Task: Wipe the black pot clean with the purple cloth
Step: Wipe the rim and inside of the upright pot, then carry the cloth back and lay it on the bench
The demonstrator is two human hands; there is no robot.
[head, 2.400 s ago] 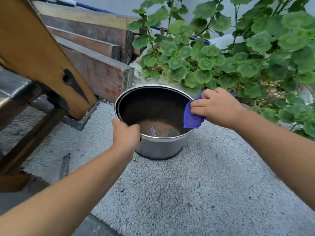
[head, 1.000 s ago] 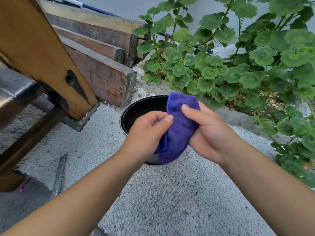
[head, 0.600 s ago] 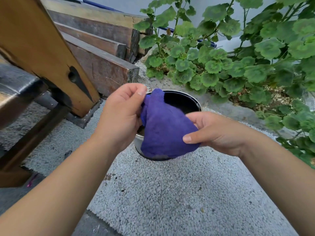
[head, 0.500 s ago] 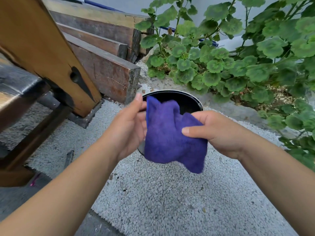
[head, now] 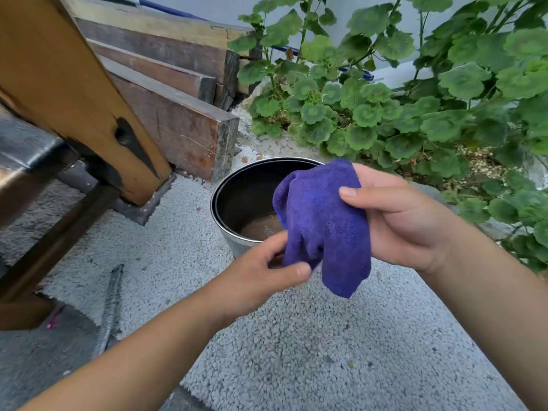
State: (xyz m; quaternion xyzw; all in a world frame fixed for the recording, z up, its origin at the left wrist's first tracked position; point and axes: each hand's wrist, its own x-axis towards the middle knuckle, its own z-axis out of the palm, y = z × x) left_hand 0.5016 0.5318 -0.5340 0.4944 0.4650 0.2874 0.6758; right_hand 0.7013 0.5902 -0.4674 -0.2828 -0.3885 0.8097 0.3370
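Note:
The black pot [head: 237, 191] stands upright on the pebbled ground, steel outside, dark inside, with brown residue on its bottom. Its right half is hidden behind the purple cloth [head: 323, 223], which hangs in the air above and in front of the pot. My right hand [head: 400, 221] holds the cloth from the right, thumb across its upper part. My left hand [head: 261, 277] pinches the cloth's lower left edge between thumb and fingers. Neither hand touches the pot.
A slanted wooden post [head: 74, 93] and stacked timber beams [head: 178, 126] stand left and behind the pot. Green leafy plants [head: 385, 108] fill the right and back. A metal bar [head: 109, 304] lies on the ground at the left. Pebbled paving [head: 311, 351] spreads in front.
Both hands left the pot and lifted the cloth above it. My left hand has dropped from the cloth's top edge to its lower left edge, and the cloth now hangs looser.

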